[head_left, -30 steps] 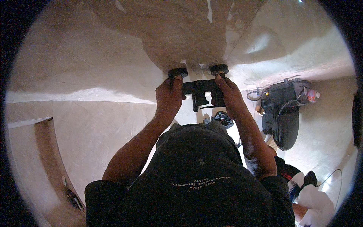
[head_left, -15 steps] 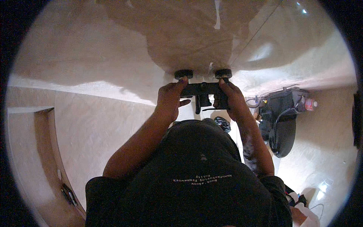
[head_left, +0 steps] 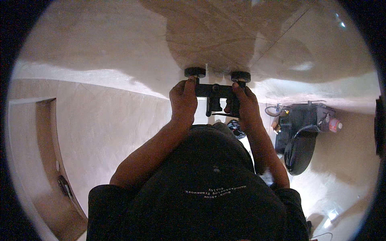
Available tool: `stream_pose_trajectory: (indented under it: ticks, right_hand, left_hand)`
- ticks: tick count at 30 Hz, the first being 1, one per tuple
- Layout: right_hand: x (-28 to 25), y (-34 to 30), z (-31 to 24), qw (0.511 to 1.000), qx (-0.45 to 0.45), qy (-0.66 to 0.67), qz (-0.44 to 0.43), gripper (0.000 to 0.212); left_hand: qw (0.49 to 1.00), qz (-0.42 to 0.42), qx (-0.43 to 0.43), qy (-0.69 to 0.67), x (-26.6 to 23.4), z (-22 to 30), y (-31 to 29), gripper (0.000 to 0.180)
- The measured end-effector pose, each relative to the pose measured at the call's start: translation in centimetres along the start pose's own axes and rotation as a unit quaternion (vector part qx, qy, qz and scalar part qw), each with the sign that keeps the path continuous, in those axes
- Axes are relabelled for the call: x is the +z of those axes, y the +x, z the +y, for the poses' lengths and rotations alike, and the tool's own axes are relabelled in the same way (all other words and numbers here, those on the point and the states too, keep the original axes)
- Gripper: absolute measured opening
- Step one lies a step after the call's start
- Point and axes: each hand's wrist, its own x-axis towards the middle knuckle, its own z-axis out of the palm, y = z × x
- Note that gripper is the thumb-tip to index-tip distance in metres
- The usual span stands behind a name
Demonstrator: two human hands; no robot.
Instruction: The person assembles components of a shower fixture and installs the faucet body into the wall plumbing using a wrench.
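Both my hands hold a black tool (head_left: 207, 91), a flat frame with two round pads that looks like a suction lifter. My left hand (head_left: 183, 101) is closed around its left end, thumb up by the left pad (head_left: 195, 72). At the other end my right hand (head_left: 248, 101) grips the frame, with the thumb below the right pad (head_left: 241, 76). Short levers hang from the frame between the hands. Both pads stand at a glossy beige surface (head_left: 132, 44); whether they press on it, I cannot tell.
A black toilet (head_left: 300, 138) stands to my right, with a hose and a bottle with a pink label (head_left: 334, 125) by it. On the left is a brown recess (head_left: 46, 136), with small dark items (head_left: 64, 186) lower down. A black bundle (head_left: 236, 127) lies beyond my torso.
My view has tilted a little, and the toilet appears lower and farther right. The left fingers have drawn in around the tool. The hand and pale cloth at lower right have left view.
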Motion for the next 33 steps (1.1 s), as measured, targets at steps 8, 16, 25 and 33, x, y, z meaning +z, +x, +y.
stream_pose_trajectory:
  ticks: [8,16,25,33]
  right_hand:
    - [-0.6,0.3,0.1,0.999,-0.018,0.012,-0.038,0.032]
    - [-1.4,1.0,0.1,0.996,0.019,0.041,-0.080,0.036]
    - [-1.6,0.9,0.1,0.995,0.011,0.040,-0.090,0.036]
    - [-1.2,0.5,-0.4,0.999,0.007,0.014,-0.051,0.036]
  left_hand:
    - [0.999,-0.030,-0.006,0.013,-0.8,0.1,-0.2,0.039]
    - [0.983,-0.137,-0.119,0.041,-2.3,4.2,-0.5,0.038]
    - [0.964,-0.162,-0.196,-0.072,-3.2,3.4,2.5,0.035]
    - [0.933,-0.178,-0.233,-0.209,-2.9,2.5,2.8,0.034]
